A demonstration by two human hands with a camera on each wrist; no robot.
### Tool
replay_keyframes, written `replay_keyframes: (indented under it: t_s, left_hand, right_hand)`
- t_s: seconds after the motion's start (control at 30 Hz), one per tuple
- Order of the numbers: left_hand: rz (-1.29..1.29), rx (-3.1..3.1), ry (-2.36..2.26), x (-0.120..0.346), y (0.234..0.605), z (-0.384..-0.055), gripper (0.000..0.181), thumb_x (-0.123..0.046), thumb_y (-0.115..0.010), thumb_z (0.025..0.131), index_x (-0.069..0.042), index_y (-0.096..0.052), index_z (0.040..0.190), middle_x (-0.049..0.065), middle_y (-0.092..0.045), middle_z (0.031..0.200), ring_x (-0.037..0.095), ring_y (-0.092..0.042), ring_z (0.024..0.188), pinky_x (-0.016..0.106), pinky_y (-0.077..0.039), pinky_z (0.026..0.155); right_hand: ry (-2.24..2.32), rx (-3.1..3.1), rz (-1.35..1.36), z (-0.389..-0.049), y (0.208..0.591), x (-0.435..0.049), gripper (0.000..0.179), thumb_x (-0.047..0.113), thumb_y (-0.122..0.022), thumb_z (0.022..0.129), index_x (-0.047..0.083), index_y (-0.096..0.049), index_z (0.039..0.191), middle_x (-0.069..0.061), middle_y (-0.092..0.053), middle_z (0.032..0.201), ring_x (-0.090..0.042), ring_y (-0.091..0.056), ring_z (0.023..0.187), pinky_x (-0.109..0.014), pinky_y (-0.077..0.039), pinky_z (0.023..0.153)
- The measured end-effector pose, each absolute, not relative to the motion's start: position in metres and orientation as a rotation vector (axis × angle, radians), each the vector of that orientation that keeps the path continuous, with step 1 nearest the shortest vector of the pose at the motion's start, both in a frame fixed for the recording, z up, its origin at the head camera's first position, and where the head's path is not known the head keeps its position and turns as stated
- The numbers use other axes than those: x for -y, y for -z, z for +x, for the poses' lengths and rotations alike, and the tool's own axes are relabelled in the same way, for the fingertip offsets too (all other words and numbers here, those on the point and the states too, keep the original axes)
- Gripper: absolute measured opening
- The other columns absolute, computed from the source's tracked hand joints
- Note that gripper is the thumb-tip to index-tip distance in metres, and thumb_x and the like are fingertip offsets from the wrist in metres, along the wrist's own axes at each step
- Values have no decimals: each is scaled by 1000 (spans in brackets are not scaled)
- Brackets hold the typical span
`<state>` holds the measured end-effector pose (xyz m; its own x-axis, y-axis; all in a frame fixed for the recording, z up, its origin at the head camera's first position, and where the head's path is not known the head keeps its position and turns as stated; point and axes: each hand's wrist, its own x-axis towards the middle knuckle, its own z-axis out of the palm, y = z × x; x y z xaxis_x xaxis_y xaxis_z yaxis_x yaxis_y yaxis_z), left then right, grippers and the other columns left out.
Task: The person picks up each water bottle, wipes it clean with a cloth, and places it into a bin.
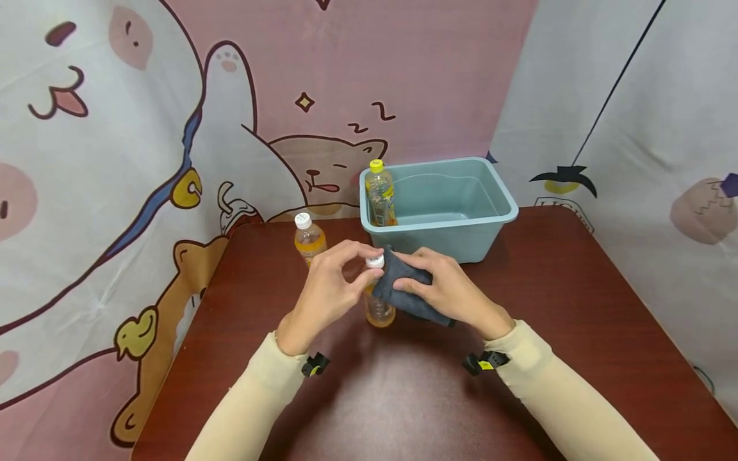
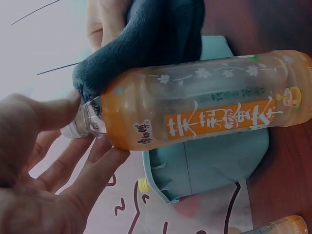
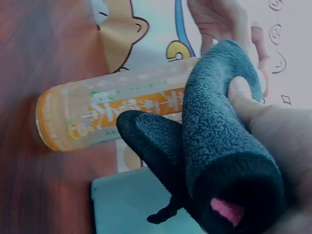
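My left hand (image 1: 331, 285) pinches a clear plastic drink bottle (image 2: 204, 105) by its white cap and neck, thumb on one side and fingers on the other. The bottle has an orange label with white writing and stands upright in the head view. A dark grey fuzzy cloth (image 3: 219, 112) is bunched in my right hand (image 1: 452, 288), whose thumb presses on it. The cloth lies against the bottle's shoulder and neck, hiding part of them. A bit of pink shows inside a fold of the cloth in the right wrist view.
A second white-capped bottle (image 1: 310, 240) stands on the brown table (image 1: 403, 397) behind my left hand. The blue-grey bin (image 1: 461, 237) at the back holds a yellow-capped bottle (image 1: 380, 195) in its left corner. A cartoon-printed curtain (image 1: 438, 77) hangs behind the table.
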<state>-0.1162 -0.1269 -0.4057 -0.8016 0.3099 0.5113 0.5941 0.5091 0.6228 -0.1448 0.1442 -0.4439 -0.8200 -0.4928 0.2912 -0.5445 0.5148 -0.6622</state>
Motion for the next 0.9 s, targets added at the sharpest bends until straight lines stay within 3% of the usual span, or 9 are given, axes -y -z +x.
replay_keyframes:
  t_s: [0.17,0.37,0.63,0.9]
  left_hand:
    - [-761,2396,1213,125,405,-118,29,-11,-95,98,-12,-86,126,2,-86,127,19,-83,123,41,-71,103]
    - [-774,2380,1244,126,404,-118,28,-7,-95,98,-10,-85,124,4,-86,126,21,-84,121,45,-73,97]
    - [-769,2389,1221,125,406,-117,30,-7,-94,98,-11,-84,126,3,-86,127,19,-84,115,37,-73,91]
    - [-750,2384,1154,124,401,-120,28,-11,-93,101,-10,-84,128,2,-87,127,18,-83,114,40,-71,91]
  right_hand:
    - [-1170,2741,930,-145,446,-140,65,32,-88,105,15,-68,164,-6,-76,121,-19,-68,99,-33,-55,81]
    - [-1071,2807,964,-147,455,-141,63,32,-90,103,10,-71,160,-4,-77,113,-15,-66,92,-29,-53,78]
    - [-936,3003,963,-144,478,-145,59,39,-91,102,16,-77,155,0,-75,108,-9,-61,88,-27,-51,73]
    - [-915,3041,838,-139,482,-163,60,43,-90,103,20,-76,157,2,-74,106,-10,-59,84,-29,-49,69]
